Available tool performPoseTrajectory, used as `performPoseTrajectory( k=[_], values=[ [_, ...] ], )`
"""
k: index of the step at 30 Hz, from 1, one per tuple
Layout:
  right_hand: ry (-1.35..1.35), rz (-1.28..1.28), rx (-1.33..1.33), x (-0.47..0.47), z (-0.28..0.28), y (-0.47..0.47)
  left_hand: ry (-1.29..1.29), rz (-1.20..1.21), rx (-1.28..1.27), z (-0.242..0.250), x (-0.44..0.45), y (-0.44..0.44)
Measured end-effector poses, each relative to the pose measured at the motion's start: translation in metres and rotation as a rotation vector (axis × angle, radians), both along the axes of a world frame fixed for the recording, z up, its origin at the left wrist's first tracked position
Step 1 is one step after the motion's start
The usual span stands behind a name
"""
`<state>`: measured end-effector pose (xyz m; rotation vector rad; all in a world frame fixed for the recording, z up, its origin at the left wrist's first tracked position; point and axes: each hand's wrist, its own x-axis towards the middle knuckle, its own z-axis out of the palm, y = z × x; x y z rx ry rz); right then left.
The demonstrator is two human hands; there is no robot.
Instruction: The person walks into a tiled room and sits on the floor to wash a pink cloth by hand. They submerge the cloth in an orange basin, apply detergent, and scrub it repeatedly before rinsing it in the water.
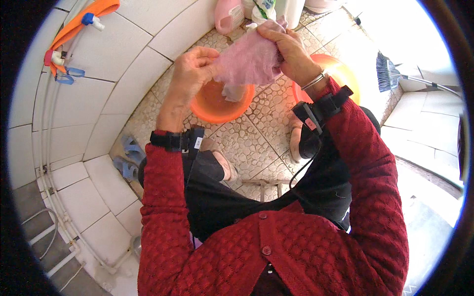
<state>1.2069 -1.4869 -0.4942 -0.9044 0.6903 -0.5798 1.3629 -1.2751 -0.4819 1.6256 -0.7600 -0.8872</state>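
A pink cloth (250, 57) is stretched between my two hands, above the floor. My left hand (190, 70) pinches its left edge between thumb and fingers. The bunched upper right part of the cloth is gripped in my right hand (290, 51). Partly beneath the cloth stands an orange basin (218, 114) that holds water and a pale, crumpled cloth (234, 92). A second orange basin (342, 68) stands on the right, half hidden behind my right wrist and forearm.
Pink bottle (227, 18), white jug (290, 11) and other containers stand against the far wall. Blue slippers (129, 157) lie by the left wall. An orange strip of cloth (70, 31) hangs near a blue-handled tap (92, 21). A broom (388, 72) leans at the right.
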Motion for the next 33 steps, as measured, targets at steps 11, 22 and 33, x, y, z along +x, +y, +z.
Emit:
performPoseTrajectory(
  k=[11, 22, 33],
  values=[
    [-0.224, 0.130, 0.348, -0.003, 0.019, 0.001, 0.761, 0.052, -0.196, -0.026, -0.035, -0.020],
    [0.054, 0.384, -0.197, -0.010, 0.011, 0.020, 0.483, 0.322, -0.598, -0.013, 0.013, -0.019],
    [0.266, 0.373, -1.532, 0.018, -0.048, 0.062, -0.642, 0.342, -0.413, 0.007, -0.099, -0.041]
  ],
)
